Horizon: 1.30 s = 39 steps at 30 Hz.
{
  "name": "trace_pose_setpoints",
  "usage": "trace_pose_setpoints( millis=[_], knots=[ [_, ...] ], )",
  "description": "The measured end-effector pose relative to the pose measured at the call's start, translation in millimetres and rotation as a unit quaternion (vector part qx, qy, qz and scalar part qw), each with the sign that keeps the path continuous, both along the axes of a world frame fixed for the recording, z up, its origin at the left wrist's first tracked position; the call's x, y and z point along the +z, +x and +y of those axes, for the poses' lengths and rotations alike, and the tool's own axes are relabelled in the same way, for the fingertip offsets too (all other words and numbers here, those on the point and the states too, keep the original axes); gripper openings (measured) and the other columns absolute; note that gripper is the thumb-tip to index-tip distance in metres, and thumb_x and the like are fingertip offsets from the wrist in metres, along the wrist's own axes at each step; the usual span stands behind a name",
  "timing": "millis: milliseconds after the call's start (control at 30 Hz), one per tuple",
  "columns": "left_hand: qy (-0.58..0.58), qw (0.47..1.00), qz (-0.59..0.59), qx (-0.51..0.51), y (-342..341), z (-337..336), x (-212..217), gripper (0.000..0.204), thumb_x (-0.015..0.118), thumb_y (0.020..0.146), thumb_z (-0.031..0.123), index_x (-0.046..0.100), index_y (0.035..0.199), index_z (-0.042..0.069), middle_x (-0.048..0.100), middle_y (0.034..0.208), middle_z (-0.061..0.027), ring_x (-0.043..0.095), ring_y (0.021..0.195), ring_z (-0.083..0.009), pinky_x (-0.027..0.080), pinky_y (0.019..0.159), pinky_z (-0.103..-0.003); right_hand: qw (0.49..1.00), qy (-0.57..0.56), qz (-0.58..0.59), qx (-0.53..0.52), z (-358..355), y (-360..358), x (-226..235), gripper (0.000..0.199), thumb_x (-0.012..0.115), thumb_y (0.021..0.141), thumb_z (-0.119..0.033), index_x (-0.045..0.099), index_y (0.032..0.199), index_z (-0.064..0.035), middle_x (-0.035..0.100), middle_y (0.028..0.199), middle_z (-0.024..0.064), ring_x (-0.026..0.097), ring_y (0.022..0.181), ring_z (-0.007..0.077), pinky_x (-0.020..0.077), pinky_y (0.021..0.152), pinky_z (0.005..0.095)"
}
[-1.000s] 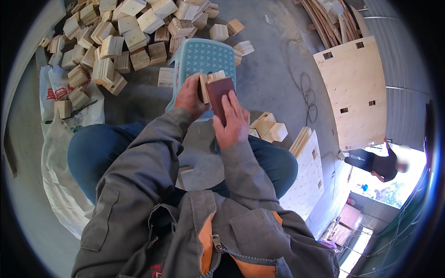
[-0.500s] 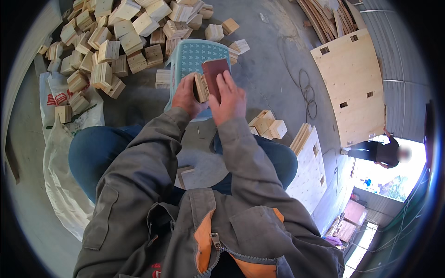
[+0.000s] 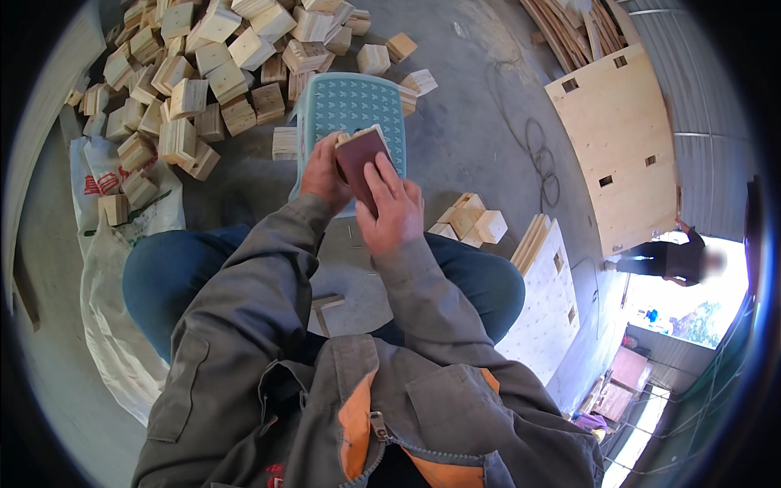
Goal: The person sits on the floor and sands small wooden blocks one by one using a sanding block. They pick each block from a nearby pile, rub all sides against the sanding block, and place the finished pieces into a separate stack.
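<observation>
My left hand [image 3: 323,172] is closed around a small layered wooden block [image 3: 344,137], which is mostly hidden behind a flat reddish-brown piece that looks like a sanding block [image 3: 359,159]. That sanding block is held in my right hand [image 3: 394,205], its fingers lying along the brown face. The sanding block lies tilted across the wooden block, seemingly against it. Both hands are over the near part of a light blue-green plastic stool [image 3: 351,91], between my knees.
Many wooden blocks [image 3: 230,81] lie heaped at the far left, some on a white sack [image 3: 102,175]. More blocks [image 3: 468,218] and a pale board [image 3: 541,301] are by my right knee. At right, a person [image 3: 679,260] stands beside a large plywood panel [image 3: 614,154]. A cable [image 3: 541,159] coils on the floor.
My right hand has brought the sanding block left and down, across the wooden block, so it now covers most of it. The left hand has barely moved.
</observation>
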<state>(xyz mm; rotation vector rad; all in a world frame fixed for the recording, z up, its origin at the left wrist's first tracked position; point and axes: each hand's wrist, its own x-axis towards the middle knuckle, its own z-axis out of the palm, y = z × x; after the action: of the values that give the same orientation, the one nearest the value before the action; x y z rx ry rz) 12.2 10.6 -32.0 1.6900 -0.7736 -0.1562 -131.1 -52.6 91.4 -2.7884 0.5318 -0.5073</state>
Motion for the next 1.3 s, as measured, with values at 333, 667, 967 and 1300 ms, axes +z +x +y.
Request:
trace_pose_setpoints(
  millis=[333,667,967,1300],
  knots=[
    [-0.007,1.0,0.025,0.003,1.9,2.9,-3.7,0.1,0.1,0.064,0.017,0.046,0.149,0.006,0.058,0.14,-0.0212,0.058,0.132,-0.0422,0.051,0.111,-0.047,0.991,0.065,0.076,-0.093,-59.8,77.1,18.3,0.064,0.076,0.089,-0.026,0.063,0.152,-0.017,0.054,0.164,0.0072,0.06,0.126,0.0415,0.0474,0.115,0.0495],
    [0.003,0.999,0.045,-0.019,1.6,-0.1,-17.1,0.106,0.098,0.063,0.009,0.043,0.153,0.004,0.055,0.142,-0.0206,0.057,0.133,-0.0406,0.048,0.114,-0.047,0.945,0.22,-0.127,-0.206,-158.6,-70.2,76.6,0.065,0.08,0.087,-0.02,0.063,0.148,-0.0036,0.057,0.158,0.0223,0.06,0.14,0.0385,0.0508,0.115,0.043],
    [-0.004,0.993,0.022,-0.114,20.0,19.2,-36.7,0.11,0.092,0.075,0.015,0.03,0.164,-0.002,0.053,0.148,-0.026,0.056,0.139,-0.0407,0.046,0.117,-0.047,0.907,0.255,-0.202,-0.269,-170.7,-115.0,56.6,0.065,0.085,0.085,-0.022,0.067,0.144,-0.0027,0.072,0.138,0.021,0.074,0.12,0.0317,0.0592,0.102,0.0398],
    [0.158,0.966,0.186,-0.084,2.5,54.5,20.9,0.115,0.093,0.072,0.014,0.028,0.166,0.0,0.058,0.143,-0.0269,0.062,0.131,-0.0382,0.054,0.108,-0.047,0.92,0.262,-0.167,-0.241,-162.9,-111.2,69.0,0.068,0.084,0.086,-0.021,0.064,0.148,-0.0032,0.072,0.139,0.019,0.074,0.121,0.0274,0.0582,0.103,0.0372]
  ],
)
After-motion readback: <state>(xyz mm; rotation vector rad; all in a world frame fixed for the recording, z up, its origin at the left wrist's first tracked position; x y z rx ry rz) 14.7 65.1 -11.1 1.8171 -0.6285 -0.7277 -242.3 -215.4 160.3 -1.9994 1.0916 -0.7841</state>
